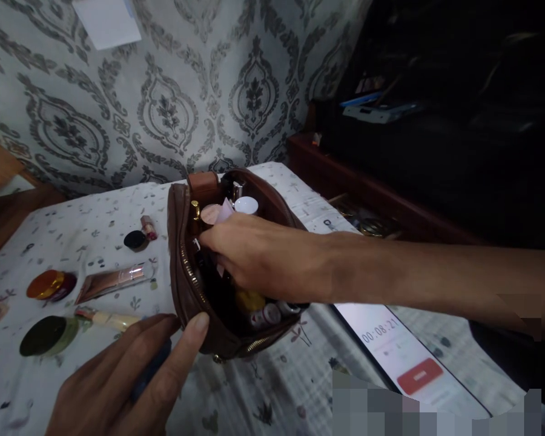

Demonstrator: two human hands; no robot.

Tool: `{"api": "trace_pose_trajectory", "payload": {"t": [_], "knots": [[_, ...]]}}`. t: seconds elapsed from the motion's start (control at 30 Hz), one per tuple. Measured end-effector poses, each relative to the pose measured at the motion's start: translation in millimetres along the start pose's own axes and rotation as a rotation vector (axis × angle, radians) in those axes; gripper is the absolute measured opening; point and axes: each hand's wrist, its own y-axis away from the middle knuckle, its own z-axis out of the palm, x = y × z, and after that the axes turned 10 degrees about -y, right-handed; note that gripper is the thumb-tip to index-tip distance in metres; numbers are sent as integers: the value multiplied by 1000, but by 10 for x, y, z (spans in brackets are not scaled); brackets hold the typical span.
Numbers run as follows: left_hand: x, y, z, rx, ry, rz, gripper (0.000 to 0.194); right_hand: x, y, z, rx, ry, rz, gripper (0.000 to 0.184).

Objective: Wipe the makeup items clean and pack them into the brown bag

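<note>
A brown zippered pouch (178,242) stands unzipped on the patterned cloth, filled with cosmetics. My right hand (254,248) reaches into it from the right, its fingers closed around what looks like a pale pink tube (226,210), mostly hidden by the hand. Around it in the pouch are a round white lid (246,206), a gold-capped bottle (195,210) and a white-capped item (270,314). My left hand (131,369) grips the pouch's near left rim, thumb on the edge. A dark blue object (151,370) shows between its thumb and fingers.
Left of the pouch lie an orange-lidded jar (51,284), a rose tube (113,281), a dark green lid (49,335), a cream tube (106,317), a black cap (135,240) and a small lipstick (148,227). A phone (390,351) showing a timer lies right. Behind is patterned wallpaper.
</note>
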Motion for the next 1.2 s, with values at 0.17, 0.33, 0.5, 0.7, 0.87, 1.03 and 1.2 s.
{"api": "trace_pose_trajectory", "payload": {"t": [0.17, 0.33, 0.5, 0.7, 0.87, 1.03, 1.2], "knots": [[0, -2, -3, -12, -5, -14, 64, -126, 44, -39, -294, 133, 100, 13], [-18, 22, -2, -12, -6, -2, 60, -93, 31, -43, -216, 124, 108, 17], [-25, 17, -12, -10, -30, 20, 65, -118, 50, 15, -229, -17, 114, 18], [-7, 14, -22, -36, -15, 6, 68, -84, 104, 79, -248, -44, 66, 13], [-20, 50, -13, -54, -17, 9, 64, -63, 168, 110, -215, -74, -63, 19], [-42, 94, 8, -40, -15, 18, 64, -64, 192, 193, -199, -138, -202, 25], [-35, 90, 3, -49, -35, 18, 58, -38, 196, 190, -107, -87, -190, 22]]}}
